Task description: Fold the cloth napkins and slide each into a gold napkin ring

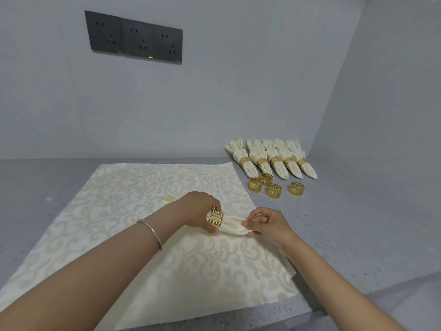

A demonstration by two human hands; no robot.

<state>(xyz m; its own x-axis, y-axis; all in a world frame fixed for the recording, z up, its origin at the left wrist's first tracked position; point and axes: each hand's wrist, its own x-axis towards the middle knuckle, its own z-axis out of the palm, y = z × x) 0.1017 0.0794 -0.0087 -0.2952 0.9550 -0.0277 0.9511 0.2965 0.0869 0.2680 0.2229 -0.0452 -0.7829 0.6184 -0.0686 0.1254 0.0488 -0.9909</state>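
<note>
Napkin: the folded cream cloth napkin (232, 226) lies just ahead of you on the large cream scroll-patterned cloth (143, 247). Its long axis runs roughly from 10 o'clock to 4 o'clock, and a loose end pokes out past your left hand at 10.
Ring: the gold fretwork napkin ring (215, 218) is already round the napkin, on the 10 o'clock part of the visible length.
Left hand: your left hand (198, 209) grips the ring from above, fingers curled over it.
Right hand: your right hand (265, 223) pinches the napkin's 4 o'clock end and is clear of the ring.
Key relation: both hands sit on one line. By my judgement, you should slide the ring along that axis while the right hand keeps the cloth taut.
Farther out: at 2 o'clock, five ringed napkins (272, 161) lie in a row. Four loose gold rings (274, 188) sit just before them on the grey speckled bench (346, 223).
</note>
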